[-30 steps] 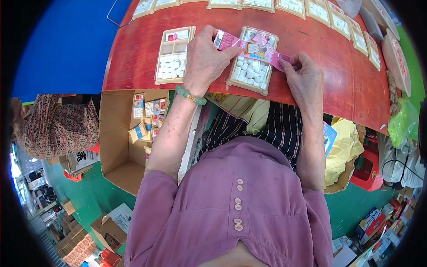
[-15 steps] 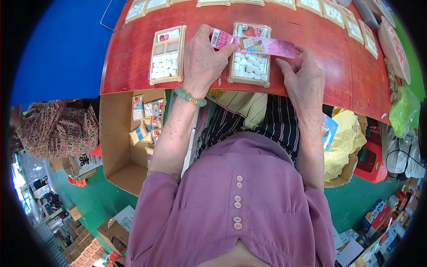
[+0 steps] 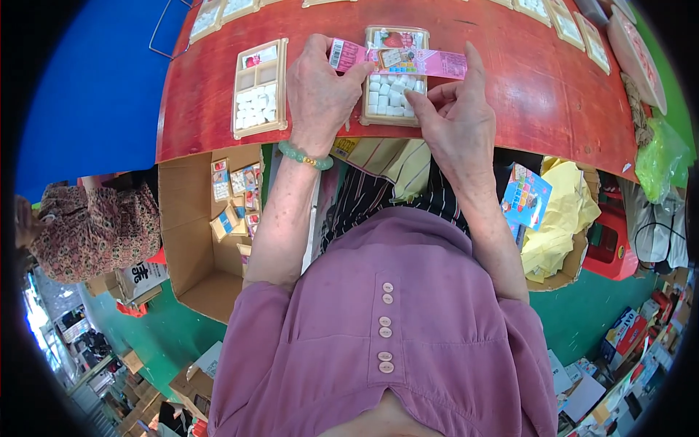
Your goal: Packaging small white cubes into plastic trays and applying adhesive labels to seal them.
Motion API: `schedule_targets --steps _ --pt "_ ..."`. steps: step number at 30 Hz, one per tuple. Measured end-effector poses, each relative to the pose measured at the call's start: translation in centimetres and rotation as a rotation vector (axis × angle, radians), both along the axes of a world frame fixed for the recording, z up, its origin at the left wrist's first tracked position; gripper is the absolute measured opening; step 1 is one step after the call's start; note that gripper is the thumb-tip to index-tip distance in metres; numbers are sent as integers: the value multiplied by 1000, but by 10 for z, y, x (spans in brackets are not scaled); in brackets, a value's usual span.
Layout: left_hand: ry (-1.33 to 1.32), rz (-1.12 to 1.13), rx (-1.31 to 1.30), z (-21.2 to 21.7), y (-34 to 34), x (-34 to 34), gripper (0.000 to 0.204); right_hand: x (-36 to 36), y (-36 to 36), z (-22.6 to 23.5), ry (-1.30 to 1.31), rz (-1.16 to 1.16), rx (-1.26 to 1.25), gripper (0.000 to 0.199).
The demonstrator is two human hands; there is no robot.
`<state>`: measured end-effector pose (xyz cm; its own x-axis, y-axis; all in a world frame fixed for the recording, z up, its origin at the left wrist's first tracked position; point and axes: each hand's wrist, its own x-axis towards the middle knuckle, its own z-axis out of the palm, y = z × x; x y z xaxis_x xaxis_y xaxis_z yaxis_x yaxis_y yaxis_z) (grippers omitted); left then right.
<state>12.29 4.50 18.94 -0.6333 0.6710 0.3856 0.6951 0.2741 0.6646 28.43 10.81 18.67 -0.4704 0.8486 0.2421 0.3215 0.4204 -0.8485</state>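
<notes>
A pink printed card strip (image 3: 448, 64) lies crosswise over a shallow tan tray (image 3: 397, 120) packed with small white blocks and a strawberry-printed card. My left hand (image 3: 324, 91), wearing a green bead bracelet, pinches the strip's left end between thumb and fingers. Beside the tray's right side is my right hand (image 3: 462, 120), fingers apart. Its thumb reaches the tray's right edge, and its raised index finger is at the strip's right end. Left of my left hand lies another tan tray (image 3: 261, 127), with white blocks, an uncovered divided section and a picture card.
More filled trays (image 3: 564, 29) line the far side of the red table (image 3: 542, 95). Below its near edge are a cardboard box (image 3: 188, 240) of packed sets at left and yellow paper (image 3: 561, 226) at right. A patterned sleeve (image 3: 102, 226) of another person shows at left.
My right hand has moved left and inward, its thumb now at the tray's edge and its index finger raised. The left hand still holds the strip. The whole view has shifted slightly.
</notes>
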Motion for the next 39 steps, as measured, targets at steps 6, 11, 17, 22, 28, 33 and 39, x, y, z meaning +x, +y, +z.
schedule_targets --steps 6,11,17,22,28,33,39 --pt "-62 -16 33 2 2 5 35 0 4 -3 14 12 -45 74" --pt "-79 -17 26 1 5 8 34 -2 6 2 -10 2 -84 69" --pt "-97 -23 33 -2 5 3 36 -3 13 -3 22 61 -175 67" --pt "-82 -33 -5 -3 8 -3 38 -5 10 -1 -22 58 -85 65" --pt "-76 -58 -13 -4 8 -4 40 0 5 5 -211 -24 62 61" --pt "-104 -47 -11 0 8 -2 40 5 7 19 -292 -32 47 50" --pt "-149 -52 15 -8 10 -6 38 -9 53 20 -304 26 516 39"
